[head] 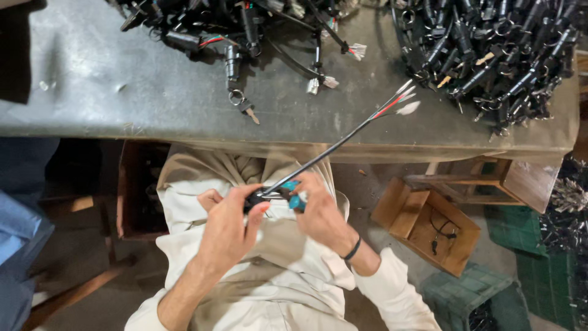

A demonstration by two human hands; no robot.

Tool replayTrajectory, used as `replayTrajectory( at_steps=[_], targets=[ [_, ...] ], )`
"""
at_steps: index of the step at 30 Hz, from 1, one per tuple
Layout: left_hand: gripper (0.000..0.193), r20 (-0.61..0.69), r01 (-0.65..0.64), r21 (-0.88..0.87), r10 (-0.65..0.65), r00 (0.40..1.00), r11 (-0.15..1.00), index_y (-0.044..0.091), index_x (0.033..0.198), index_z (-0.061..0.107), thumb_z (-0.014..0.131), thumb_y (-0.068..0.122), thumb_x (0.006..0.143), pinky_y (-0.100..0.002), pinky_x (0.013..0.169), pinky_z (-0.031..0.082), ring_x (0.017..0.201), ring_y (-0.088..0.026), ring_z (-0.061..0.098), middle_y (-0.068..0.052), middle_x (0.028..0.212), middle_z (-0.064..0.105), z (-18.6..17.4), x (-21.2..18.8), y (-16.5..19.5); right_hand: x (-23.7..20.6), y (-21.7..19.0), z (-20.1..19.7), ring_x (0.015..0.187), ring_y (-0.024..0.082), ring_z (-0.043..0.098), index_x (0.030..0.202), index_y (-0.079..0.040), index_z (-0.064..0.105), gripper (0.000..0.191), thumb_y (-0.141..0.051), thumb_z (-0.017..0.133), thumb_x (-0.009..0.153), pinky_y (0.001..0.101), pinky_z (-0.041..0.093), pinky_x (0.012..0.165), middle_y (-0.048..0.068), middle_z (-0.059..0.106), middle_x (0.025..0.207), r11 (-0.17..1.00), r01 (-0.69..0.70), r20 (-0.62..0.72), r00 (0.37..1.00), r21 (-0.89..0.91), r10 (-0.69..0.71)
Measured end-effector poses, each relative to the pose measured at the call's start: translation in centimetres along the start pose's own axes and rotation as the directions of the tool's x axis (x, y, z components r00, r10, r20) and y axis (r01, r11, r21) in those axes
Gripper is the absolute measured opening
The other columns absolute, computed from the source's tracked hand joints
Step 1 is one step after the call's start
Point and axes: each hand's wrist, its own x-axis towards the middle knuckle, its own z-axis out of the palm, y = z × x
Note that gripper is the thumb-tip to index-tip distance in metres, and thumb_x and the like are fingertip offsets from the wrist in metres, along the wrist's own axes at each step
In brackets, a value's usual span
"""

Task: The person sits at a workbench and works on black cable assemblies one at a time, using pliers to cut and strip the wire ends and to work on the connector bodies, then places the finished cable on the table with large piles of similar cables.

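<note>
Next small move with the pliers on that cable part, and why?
Probably squeeze the blue-handled pliers a little tighter: the right hand has them at the black part that the left hand steadies, with the cable sticking out toward the table.

The grey metal worktop (122, 79) spans the upper frame. On it, at upper centre, lies a tangle of black wired switch parts (245, 30); at upper right, a larger heap of black key-lock units (490, 49). Below its front edge, at centre, the left hand (229, 230) and right hand (318, 211) meet over the lap, holding a black sleeved cable (331, 147) that slants up onto the worktop between the heaps. An open brown cardboard box (429, 227) sits on the floor at lower right.
</note>
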Motion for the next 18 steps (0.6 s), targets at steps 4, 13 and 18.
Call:
replayTrajectory(
  at_steps=[4,13,18],
  targets=[
    [0.031,0.059,0.034,-0.043,-0.031,0.998,0.999,0.004,0.120,0.059,0.066,0.025,0.099,-0.041,0.085,0.029,0.062,-0.023,0.056,-0.002,0.072,0.066,0.8,-0.9,-0.2,2.0,0.2,-1.1,0.092,0.033,0.067,0.119,-0.015,0.064,0.050,0.001,0.070,0.072,0.0424,0.054,0.078,0.011,0.069,0.101,0.982,-0.026,0.086,0.995,-0.185,0.042],
    [0.031,-0.129,-0.039,0.075,0.048,0.990,0.996,0.009,0.119,0.058,0.073,0.022,0.096,-0.040,0.084,0.026,0.071,-0.021,0.058,-0.002,0.096,0.069,0.4,-0.6,-1.8,2.5,-5.2,-2.1,0.099,0.035,0.062,0.129,-0.005,0.058,0.037,-0.015,0.066,0.094,0.0435,0.049,0.083,0.015,0.065,0.106,0.965,-0.260,0.241,0.939,0.023,0.247],
    [0.031,-0.142,0.013,0.202,0.016,0.990,0.979,0.010,0.116,0.061,0.077,0.023,0.093,-0.040,0.079,0.025,0.064,-0.022,0.052,-0.002,0.087,0.065,0.7,-0.7,-2.0,2.6,-6.0,-1.9,0.101,0.036,0.059,0.129,-0.005,0.055,0.038,-0.015,0.065,0.093,0.0457,0.047,0.084,0.015,0.060,0.106,0.965,-0.259,0.267,0.927,-0.052,0.263]
  ],
)
